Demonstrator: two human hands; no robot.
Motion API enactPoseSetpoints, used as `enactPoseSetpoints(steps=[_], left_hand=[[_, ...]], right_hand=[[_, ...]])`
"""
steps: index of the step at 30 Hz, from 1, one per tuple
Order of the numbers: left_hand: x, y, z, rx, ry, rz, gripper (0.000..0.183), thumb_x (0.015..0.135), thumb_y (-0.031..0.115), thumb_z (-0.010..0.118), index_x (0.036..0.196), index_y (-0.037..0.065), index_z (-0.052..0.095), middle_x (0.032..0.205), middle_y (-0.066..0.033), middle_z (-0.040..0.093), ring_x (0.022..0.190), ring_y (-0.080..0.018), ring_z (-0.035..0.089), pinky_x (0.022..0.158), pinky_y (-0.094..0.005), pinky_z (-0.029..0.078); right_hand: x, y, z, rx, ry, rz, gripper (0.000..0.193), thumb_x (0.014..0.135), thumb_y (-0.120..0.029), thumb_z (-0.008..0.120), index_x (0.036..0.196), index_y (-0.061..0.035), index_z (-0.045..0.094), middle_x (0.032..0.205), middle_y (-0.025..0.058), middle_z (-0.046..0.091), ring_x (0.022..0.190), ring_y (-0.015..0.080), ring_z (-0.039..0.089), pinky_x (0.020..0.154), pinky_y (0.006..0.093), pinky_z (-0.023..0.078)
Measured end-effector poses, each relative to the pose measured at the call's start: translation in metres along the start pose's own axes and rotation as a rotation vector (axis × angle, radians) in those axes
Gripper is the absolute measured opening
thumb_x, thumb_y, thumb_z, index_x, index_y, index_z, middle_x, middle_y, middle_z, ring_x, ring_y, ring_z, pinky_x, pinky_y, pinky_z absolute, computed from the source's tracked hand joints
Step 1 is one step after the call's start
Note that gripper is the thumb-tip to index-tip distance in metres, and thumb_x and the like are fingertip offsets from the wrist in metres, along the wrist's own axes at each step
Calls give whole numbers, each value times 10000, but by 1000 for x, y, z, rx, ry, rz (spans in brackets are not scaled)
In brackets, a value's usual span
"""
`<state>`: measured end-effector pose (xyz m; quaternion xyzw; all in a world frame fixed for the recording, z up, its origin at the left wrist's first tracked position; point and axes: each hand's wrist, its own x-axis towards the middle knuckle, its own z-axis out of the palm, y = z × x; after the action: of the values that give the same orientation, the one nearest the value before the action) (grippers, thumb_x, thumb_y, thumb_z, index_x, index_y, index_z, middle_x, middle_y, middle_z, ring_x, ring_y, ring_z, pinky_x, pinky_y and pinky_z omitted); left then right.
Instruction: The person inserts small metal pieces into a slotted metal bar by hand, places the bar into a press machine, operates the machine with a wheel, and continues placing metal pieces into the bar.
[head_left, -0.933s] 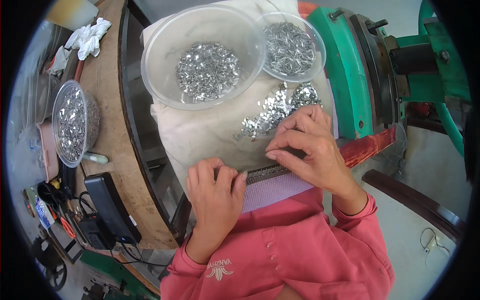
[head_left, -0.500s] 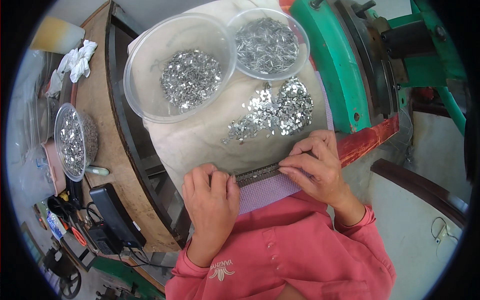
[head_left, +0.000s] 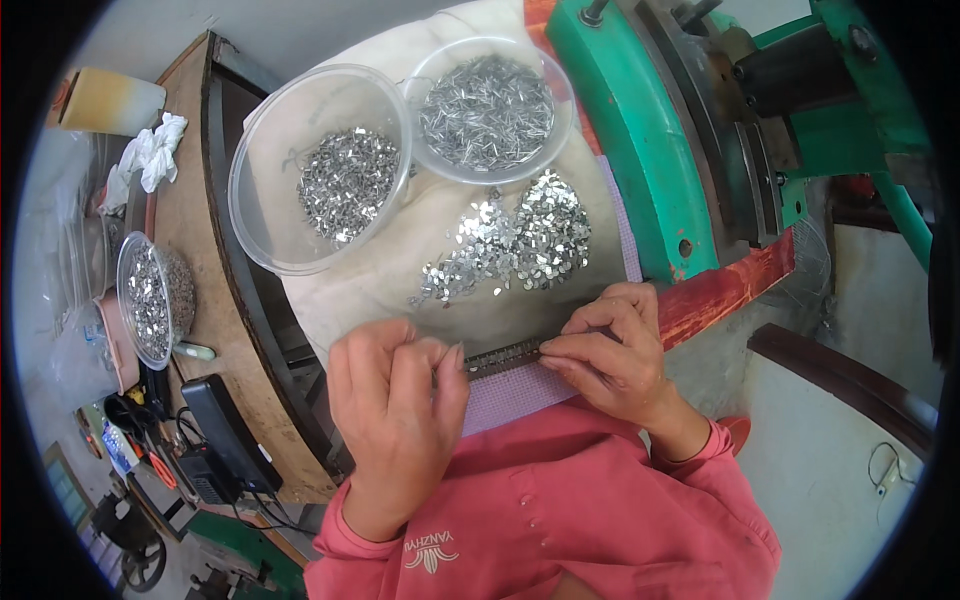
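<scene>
Filling the upper right of the frame is a large green-painted metal machine (head_left: 625,150). Left of it, across the centre, spreads a surface covered with cream cloth (head_left: 325,305); a bare brown wooden surface (head_left: 240,410) runs down the left.

Toward the top of the cloth stand a wide clear round plastic tub (head_left: 262,200), partly filled with short silvery metal pieces (head_left: 350,185), and at its right a smaller clear round plastic tub (head_left: 563,118) full of thin silvery metal pins (head_left: 485,110).

The left hand (head_left: 395,400), lower centre, curls its fingers at the left end of a dark narrow slotted metal strip (head_left: 505,357) and appears to be grasping it, though the contact is partly hidden. The right hand (head_left: 612,350) has thumb and forefinger drawn together at the strip's right end; I cannot tell whether they pinch the strip or a small piece. The strip lies at lower centre, beside a lilac woven mat (head_left: 515,400).

Smallest are the loose shiny metal flakes (head_left: 550,235), heaped just right of centre.

The step in hand seems to be fine fingertip work at the strip; the next move calls for a steady left hand and a light, precise pinch.
</scene>
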<state>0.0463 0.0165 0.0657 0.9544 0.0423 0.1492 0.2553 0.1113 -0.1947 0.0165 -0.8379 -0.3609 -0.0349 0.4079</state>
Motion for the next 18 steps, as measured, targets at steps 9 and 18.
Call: enactPoseSetpoints(steps=[9,18], left_hand=[[104,4,24,107,203,317,159,787,-4,743,915,21,652,937,-121,597,846,-297,600,737,-369,479],[19,-22,9,-113,203,139,285,720,-63,758,981,14,674,953,-122,639,824,-284,620,685,-354,501]], right_hand=[[-2,2,-2,-11,0,-17,249,645,-118,858,872,-116,757,911,5,624,886,246,512,780,358,407],[0,-6,9,-18,-59,-43,263,658,-111,855,898,-123,748,946,0,624,903,245,514,802,358,402]])
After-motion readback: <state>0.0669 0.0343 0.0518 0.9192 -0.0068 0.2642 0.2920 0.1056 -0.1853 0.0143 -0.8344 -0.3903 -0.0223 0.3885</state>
